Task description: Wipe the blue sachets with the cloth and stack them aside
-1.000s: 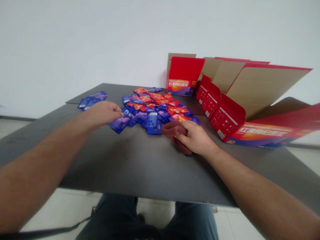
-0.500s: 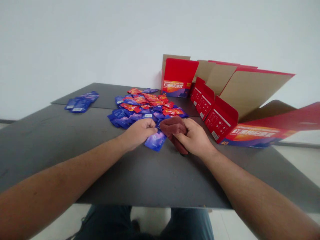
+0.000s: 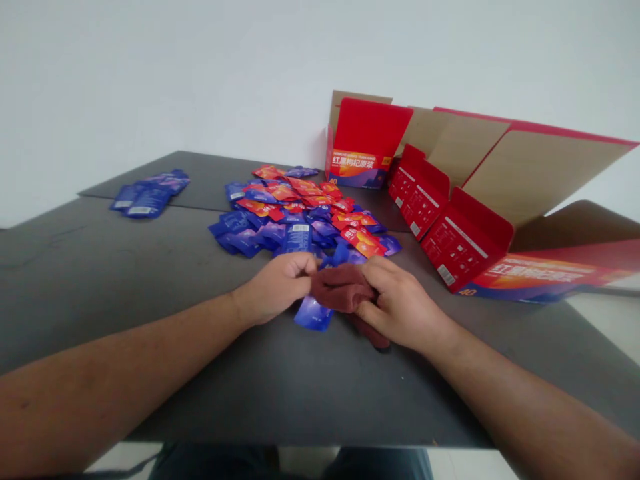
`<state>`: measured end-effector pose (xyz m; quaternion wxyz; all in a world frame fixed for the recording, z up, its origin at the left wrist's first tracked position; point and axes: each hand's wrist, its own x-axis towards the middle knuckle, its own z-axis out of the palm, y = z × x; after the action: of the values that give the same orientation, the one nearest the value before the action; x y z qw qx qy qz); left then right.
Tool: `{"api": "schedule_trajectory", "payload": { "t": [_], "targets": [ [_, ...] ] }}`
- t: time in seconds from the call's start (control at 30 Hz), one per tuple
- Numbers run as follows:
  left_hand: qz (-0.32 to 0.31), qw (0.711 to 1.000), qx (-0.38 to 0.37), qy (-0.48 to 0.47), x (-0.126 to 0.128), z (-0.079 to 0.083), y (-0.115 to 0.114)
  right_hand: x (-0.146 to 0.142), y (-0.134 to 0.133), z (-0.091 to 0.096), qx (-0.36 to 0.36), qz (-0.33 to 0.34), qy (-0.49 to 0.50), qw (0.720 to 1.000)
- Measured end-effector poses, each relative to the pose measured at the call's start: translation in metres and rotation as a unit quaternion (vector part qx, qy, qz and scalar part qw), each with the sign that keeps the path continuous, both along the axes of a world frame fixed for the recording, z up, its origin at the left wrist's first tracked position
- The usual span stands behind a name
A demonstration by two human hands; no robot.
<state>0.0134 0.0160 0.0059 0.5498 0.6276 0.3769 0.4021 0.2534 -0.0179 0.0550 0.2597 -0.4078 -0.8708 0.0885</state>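
My left hand (image 3: 280, 288) is closed, pinching a blue sachet (image 3: 314, 315) by its left side above the table. In my right hand (image 3: 400, 300) is a folded brown cloth (image 3: 343, 288), gripped between thumb and fingers. The cloth lies across the middle of the sachet and hides much of it; only the sachet's lower part shows plainly below. Just beyond both hands spreads a pile of blue and red sachets (image 3: 300, 231), loosely heaped and overlapping.
A smaller group of blue sachets (image 3: 150, 193) lies at the far left of the dark grey table (image 3: 240, 393). At the right stand several open red cartons (image 3: 467, 240) with raised flaps. Another open red carton (image 3: 357, 167) stands at the back near the white wall.
The brown cloth has moved left over the sachet and now covers its middle. My view has shifted slightly, so the hands appear lower.
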Motion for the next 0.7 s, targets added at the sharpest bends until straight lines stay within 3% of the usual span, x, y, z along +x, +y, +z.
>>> {"api": "schedule_trajectory", "payload": {
  "t": [0.2,0.37,0.53,0.7],
  "targets": [
    [-0.017,1.000,0.006,0.009,-0.0015,0.0025,-0.0011,0.0054,0.0071,0.0005,0.044,-0.080,0.013,0.996],
    [-0.026,0.999,0.023,-0.008,-0.0013,0.0022,0.0003,0.0015,0.0037,-0.0008,-0.002,-0.019,-0.003,1.000],
    [-0.015,1.000,0.013,0.001,-0.0008,0.0025,-0.0001,0.0050,0.0088,-0.0009,0.012,-0.083,0.004,0.996],
    [-0.025,1.000,0.015,-0.005,-0.0005,0.0018,0.0002,0.0045,0.0082,-0.0023,-0.001,-0.030,-0.011,0.999]
  ]
}}
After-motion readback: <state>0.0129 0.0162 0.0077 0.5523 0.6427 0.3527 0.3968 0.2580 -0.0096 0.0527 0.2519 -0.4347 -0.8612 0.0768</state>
